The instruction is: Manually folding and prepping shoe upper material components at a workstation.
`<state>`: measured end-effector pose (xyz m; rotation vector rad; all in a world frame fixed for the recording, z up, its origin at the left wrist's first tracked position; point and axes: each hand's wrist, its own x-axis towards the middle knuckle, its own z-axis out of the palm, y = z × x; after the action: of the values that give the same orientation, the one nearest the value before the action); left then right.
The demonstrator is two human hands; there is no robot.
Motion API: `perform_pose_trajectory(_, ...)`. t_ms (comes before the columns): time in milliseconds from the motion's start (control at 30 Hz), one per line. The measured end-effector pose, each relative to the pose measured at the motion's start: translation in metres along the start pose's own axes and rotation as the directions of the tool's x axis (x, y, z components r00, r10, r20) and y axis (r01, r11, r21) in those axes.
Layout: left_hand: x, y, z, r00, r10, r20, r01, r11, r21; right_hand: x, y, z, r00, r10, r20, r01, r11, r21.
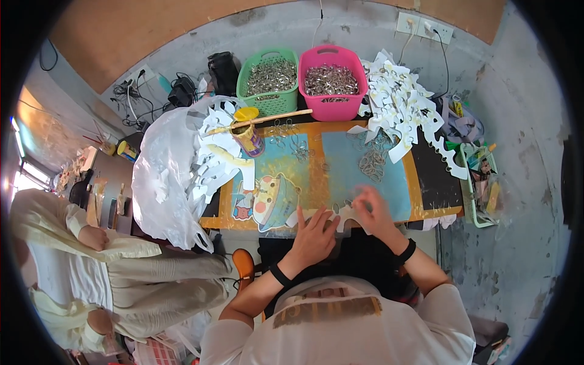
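Note:
At the near edge of the table, my left hand (315, 234) lies with fingers spread on a white cut-out strip with a scalloped edge (345, 215). My right hand (373, 214) is over the right end of the same strip, its fingers smeared by motion, so what they hold cannot be made out. A few small metal rings appear along the strip between the hands. Beyond them, a loose heap of metal rings (372, 165) lies on the blue mat (340, 146). To the left of my hands is a flat cartoon cut-out picture (267, 201).
Green (242, 79) and pink (333, 108) baskets of metal rings stand at the back. White strips pile up right (398, 100) and left, beside a clear plastic bag (161, 176). A stick (274, 118) lies across a yellow-lidded can (248, 140). A person (67, 261) stands at left.

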<state>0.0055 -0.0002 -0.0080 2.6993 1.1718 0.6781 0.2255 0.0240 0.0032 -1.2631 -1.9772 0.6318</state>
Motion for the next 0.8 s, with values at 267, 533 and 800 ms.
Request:
perform_pose_trajectory(267, -0.007, 0.005, 0.002, 0.995, -0.077, -0.071, 0.08, 0.996, 0.05, 0.028, -0.01, 0.006, 0.951, -0.305, 0.048, 0.309, 0.93, -0.199)
perform_pose_trajectory(533, -0.037, 0.022, -0.015, 0.867, -0.32, -0.382, 0.256, 0.944, -0.209, 0.033, -0.021, -0.005, 0.96, 0.046, 0.277, -0.108, 0.971, 0.213)
perform_pose_trajectory(800, -0.006, 0.02, -0.02, 0.687, -0.494, 0.534, 0.249, -0.53, -0.811, 0.024, -0.048, 0.009, 0.97, 0.071, 0.234, -0.168, 0.889, 0.427)
